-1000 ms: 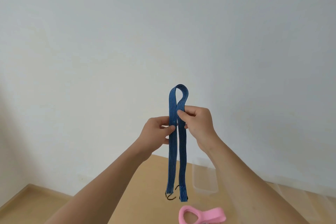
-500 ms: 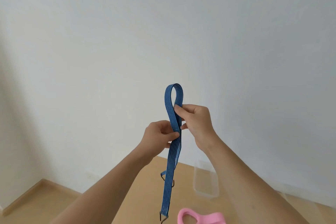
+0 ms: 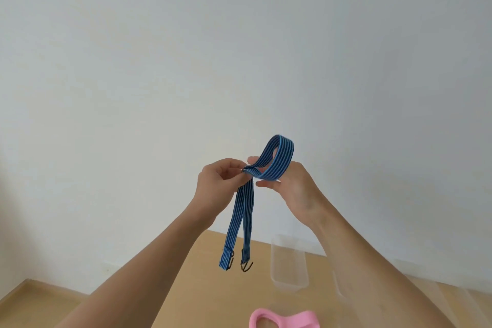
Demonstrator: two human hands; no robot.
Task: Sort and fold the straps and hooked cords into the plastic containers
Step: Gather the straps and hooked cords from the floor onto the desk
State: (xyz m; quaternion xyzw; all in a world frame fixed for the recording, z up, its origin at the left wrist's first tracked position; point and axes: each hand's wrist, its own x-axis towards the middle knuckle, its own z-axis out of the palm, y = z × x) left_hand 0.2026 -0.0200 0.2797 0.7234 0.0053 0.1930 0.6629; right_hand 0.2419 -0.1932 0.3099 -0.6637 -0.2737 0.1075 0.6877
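Note:
I hold a blue striped hooked cord (image 3: 241, 217) up in front of the white wall. My left hand (image 3: 219, 182) pinches the doubled cord at its fold point. My right hand (image 3: 288, 186) holds the looped upper part, which is bent over to the right across its fingers. Both free ends hang down side by side, each ending in a small dark metal hook (image 3: 246, 266). A clear plastic container (image 3: 288, 263) stands on the tan surface below, to the right of the hanging ends.
A pink looped strap (image 3: 283, 321) lies at the bottom edge of the view. A second clear container (image 3: 452, 298) is partly hidden behind my right forearm. The tan table (image 3: 186, 287) meets the white wall at the back.
The upright loop has been bent down to the right over my right hand. The hanging ends have risen and now dangle level, hooks side by side.

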